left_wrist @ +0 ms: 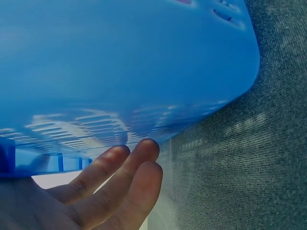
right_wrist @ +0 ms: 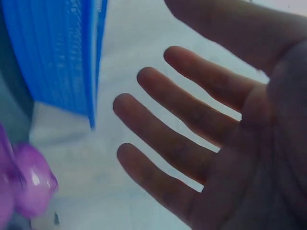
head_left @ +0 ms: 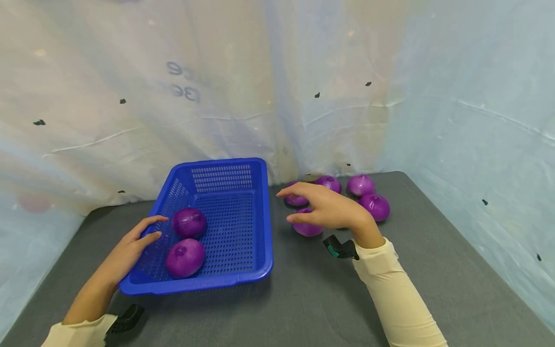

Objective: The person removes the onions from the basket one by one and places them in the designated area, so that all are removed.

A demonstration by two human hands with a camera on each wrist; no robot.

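A blue plastic basket stands on the left of the dark table with two purple onions inside, along its left side. My left hand holds the basket's left rim, thumb and one finger reaching over the inside. In the left wrist view, the other fingers lie against the slatted outer wall. Over the loose onions right of the basket hovers my right hand, fingers spread apart and nothing in it. It partly hides the nearest onion in the head view. In the right wrist view, an onion shows beyond the fingers.
Several more onions lie at the back of the table, among them a pair at the right. Pale plastic sheeting hangs behind and on both sides. The dark table surface extends in front and to the right.
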